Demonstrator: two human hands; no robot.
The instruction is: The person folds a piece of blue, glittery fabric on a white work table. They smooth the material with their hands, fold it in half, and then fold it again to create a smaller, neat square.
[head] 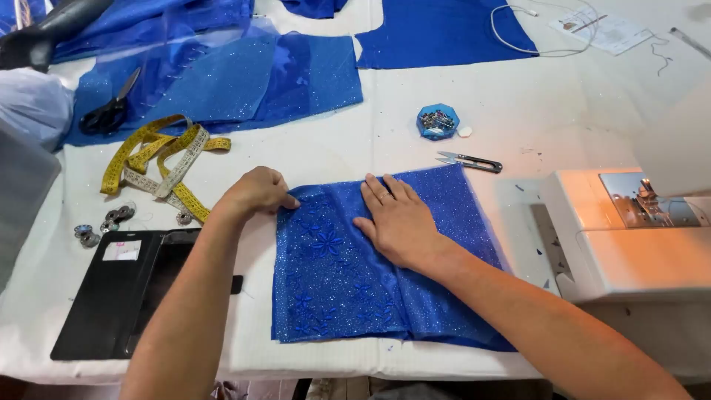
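White cloth-covered tabletop [459, 348]. Folded blue glitter fabric [348, 274] lies at the near edge, centre. Left hand [255, 194] pinches its top-left corner; right hand [396, 218] presses flat on it, grip wide. Yellow tape measure [159, 159] left, white sewing machine [629, 237] right, thread snips [470, 161] behind.

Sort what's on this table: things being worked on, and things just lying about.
In hand:
blue glitter fabric piece
left hand, at its corner
right hand, flat on it

Lying about:
thread snips
measuring tape
scissors
pin box
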